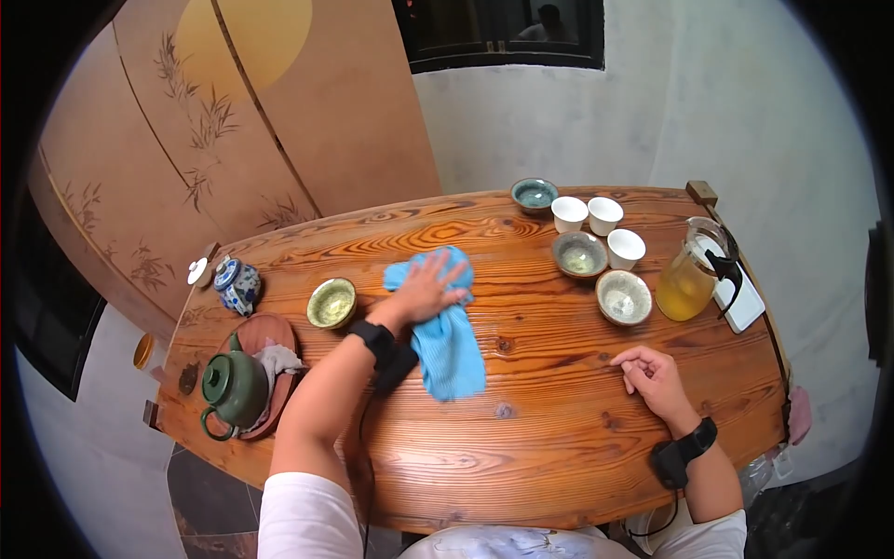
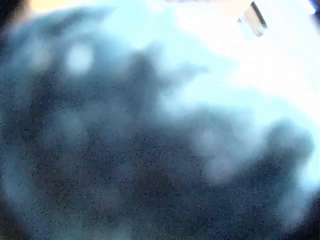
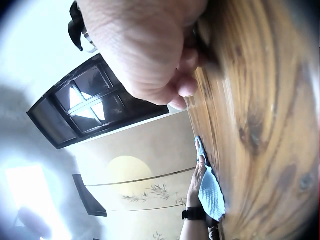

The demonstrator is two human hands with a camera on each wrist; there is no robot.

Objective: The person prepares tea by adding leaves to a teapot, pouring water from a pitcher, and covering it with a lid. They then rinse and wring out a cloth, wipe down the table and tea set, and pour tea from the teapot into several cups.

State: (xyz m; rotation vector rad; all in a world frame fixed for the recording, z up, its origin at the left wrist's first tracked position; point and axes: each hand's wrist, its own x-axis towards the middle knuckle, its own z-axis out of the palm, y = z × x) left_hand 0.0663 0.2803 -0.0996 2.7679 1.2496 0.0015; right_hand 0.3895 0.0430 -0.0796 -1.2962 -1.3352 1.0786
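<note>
My left hand (image 1: pixel 428 287) lies on a light blue cloth (image 1: pixel 449 363), fingers spread and pressing it onto the wooden table (image 1: pixel 540 447). The cloth's near half hangs out below the palm in loose folds. Just left of that hand is a greenish bowl (image 1: pixel 331 304). The left wrist view is mostly dark, bluish blur, so the hand does not show there. My right hand (image 1: pixel 655 380) rests at the table's right side, loosely curled with nothing in it. In the right wrist view, its palm side (image 3: pixel 145 55) fills the top, with the blue cloth (image 3: pixel 212 197) farther off.
Beyond the right hand stand a speckled bowl (image 1: pixel 624 298), a grey bowl (image 1: pixel 579 254), a teal bowl (image 1: pixel 535 194), several white cups (image 1: pixel 626 249) and a glass pitcher (image 1: pixel 684 287) of yellow liquid. At left, a green teapot (image 1: pixel 235 393) sits on a round tray (image 1: pixel 265 328), near a blue-and-white pot (image 1: pixel 237 284).
</note>
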